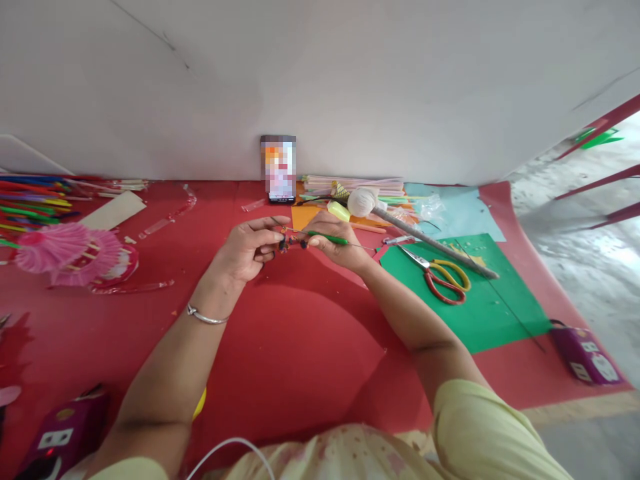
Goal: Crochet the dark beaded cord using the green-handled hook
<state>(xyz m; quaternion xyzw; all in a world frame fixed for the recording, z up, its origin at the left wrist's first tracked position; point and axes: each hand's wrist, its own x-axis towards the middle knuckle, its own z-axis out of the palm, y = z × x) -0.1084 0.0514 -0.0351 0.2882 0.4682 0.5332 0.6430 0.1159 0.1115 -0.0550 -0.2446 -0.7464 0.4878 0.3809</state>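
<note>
Holding a thin wire (320,235) wrapped partly in green, out over the middle of the red cloth (280,347), just in front of the phone (279,168) leaning against the wall. Right hand (336,241) pinching the green-wrapped stretch between thumb and fingers, wire tip sticking out past the hand toward the scissors (440,273). Left hand (250,248) gripping the other end, fingers curled around a small dark cluster of beads (290,243) threaded on the wire; too small to tell the bead shapes apart. Wearing a thin silver bangle (205,316) on the left wrist. Both hands raised slightly off the cloth, close together, nearly touching at the beads.

Lying to the right, on a green sheet (495,313): the scissors with red and yellow handles, blades pointing back toward the hands. Resting across the same sheet, a long grey stick (440,248) with a white padded ball at its far end. Sitting beyond that, a stack of coloured paper strips (355,184) by the wall, plus a pale blue sheet (465,213).

Lying to the left: 2 pink frilly fans (70,253) and a spread of bright straws (35,200). Sitting at each near corner of the cloth, 1 purple box (585,355).
</note>
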